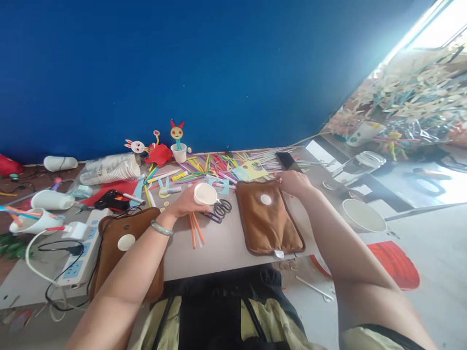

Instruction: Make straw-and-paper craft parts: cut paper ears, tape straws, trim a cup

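Observation:
A white paper cup point(205, 194) is in my left hand point(186, 203), its open mouth facing me. Black-handled scissors point(222, 209) lie on the table just right of that hand. Below the cup are orange strips point(197, 228) side by side. My right hand point(295, 183) has its fingers closed at the top right corner of a brown hot-water bag point(268, 218), which lies flat with a white round patch on it. A dark phone point(287, 161) lies just behind the right hand.
Colourful sticks point(215, 165) are spread along the back by the blue wall. A bunny figure in a cup point(179, 153) stands behind them. At left are stacked cups point(113, 170), a glue gun point(111, 200), a power strip point(82, 253) and another brown bag point(153, 223). A glass jar point(359, 165) stands right.

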{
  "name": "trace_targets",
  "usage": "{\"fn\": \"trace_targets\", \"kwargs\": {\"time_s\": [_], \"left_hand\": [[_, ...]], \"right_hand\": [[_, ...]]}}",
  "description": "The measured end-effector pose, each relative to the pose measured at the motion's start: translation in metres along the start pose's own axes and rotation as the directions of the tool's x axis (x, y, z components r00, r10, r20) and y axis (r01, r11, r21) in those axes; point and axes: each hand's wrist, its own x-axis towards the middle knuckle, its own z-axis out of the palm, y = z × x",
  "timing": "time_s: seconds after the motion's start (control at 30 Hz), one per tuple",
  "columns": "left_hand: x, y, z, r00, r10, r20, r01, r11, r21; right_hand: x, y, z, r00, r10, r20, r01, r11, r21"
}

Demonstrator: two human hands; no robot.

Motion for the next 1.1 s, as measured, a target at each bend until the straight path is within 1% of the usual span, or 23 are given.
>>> {"fn": "trace_targets", "kwargs": {"time_s": [0.03,0.07,0.1,0.17,0.27,0.33,0.47,0.53,0.6,0.9,1.1], "left_hand": [[-0.001,0.002,0.001,0.995,-0.007,0.101,0.006,1.000,0.008],[-0.002,0.004,0.001,0.984,-0.014,0.176,0.012,1.000,0.011],[-0.003,0.006,0.002,0.974,-0.020,0.227,0.019,1.000,0.005],[-0.005,0.008,0.004,0.959,-0.034,0.281,0.042,0.999,-0.025],[-0.007,0.008,0.005,0.939,-0.067,0.337,0.100,0.992,-0.083],[-0.007,0.008,0.005,0.939,-0.084,0.334,0.124,0.987,-0.100],[-0.008,0.011,0.005,0.955,-0.061,0.291,0.099,0.988,-0.119],[-0.008,0.013,0.006,0.952,-0.053,0.301,0.100,0.985,-0.142],[-0.009,0.014,0.006,0.949,-0.064,0.310,0.117,0.981,-0.153],[-0.008,0.003,0.002,0.955,-0.106,0.276,0.139,0.985,-0.100],[-0.009,-0.003,0.003,0.955,-0.113,0.275,0.154,0.979,-0.135]], "right_hand": [[0.007,0.009,0.004,1.000,0.027,-0.013,-0.027,1.000,0.004],[0.014,0.016,0.007,0.998,0.058,-0.017,-0.058,0.998,0.008],[0.020,0.020,0.010,0.997,0.068,-0.024,-0.068,0.998,0.011],[0.032,0.024,0.014,0.997,0.067,-0.038,-0.066,0.998,0.019],[0.049,0.019,0.017,0.997,0.045,-0.064,-0.042,0.998,0.039],[0.060,0.015,0.016,0.996,0.053,-0.072,-0.050,0.998,0.043],[0.084,0.016,0.014,0.991,0.109,-0.079,-0.107,0.994,0.039],[0.096,0.018,0.013,0.987,0.132,-0.086,-0.130,0.991,0.029],[0.108,0.016,0.013,0.988,0.131,-0.086,-0.130,0.991,0.015],[0.147,-0.013,0.011,0.997,-0.050,-0.064,0.047,0.998,-0.047],[0.163,-0.028,0.007,0.991,-0.132,-0.024,0.129,0.987,-0.096]]}}
